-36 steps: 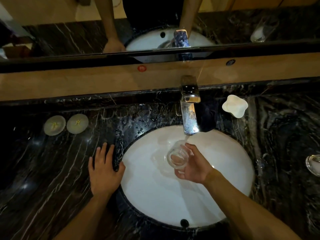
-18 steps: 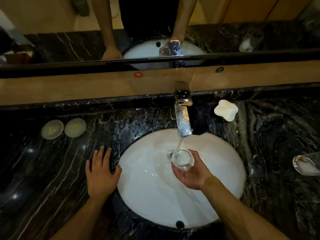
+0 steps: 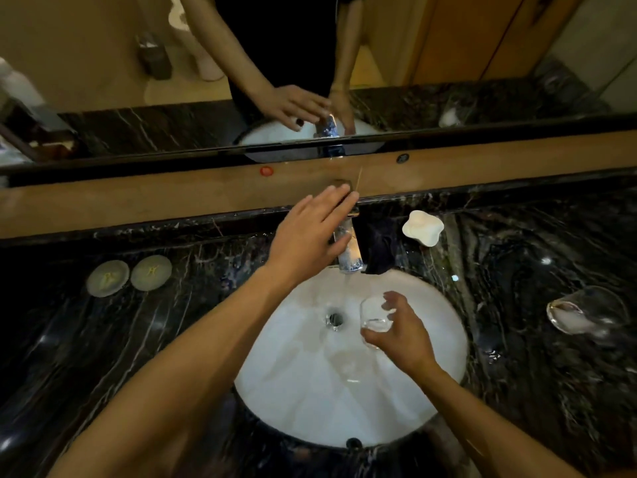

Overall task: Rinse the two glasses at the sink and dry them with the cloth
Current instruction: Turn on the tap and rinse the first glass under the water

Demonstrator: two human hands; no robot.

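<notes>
My right hand (image 3: 401,331) grips a clear glass (image 3: 374,317) over the white sink basin (image 3: 296,391), just right of the drain (image 3: 334,319) and off to the right of the spout. My left hand (image 3: 310,236) lies flat over the chrome tap (image 3: 350,251), fingers stretched across its handle. A thin stream of water falls from the spout. The second glass (image 3: 586,313) lies on its side on the dark marble counter at the far right. A dark cloth (image 3: 379,248) sits bunched just right of the tap.
A white soap dish (image 3: 423,227) stands behind the basin on the right. Two round pale coasters (image 3: 129,277) lie on the counter (image 3: 103,339) at left. A wooden ledge and a mirror run along the back, reflecting my arms.
My left hand left the counter beside the basin and reached up onto the tap handle. My right hand drew the glass out from under the stream, to the right.
</notes>
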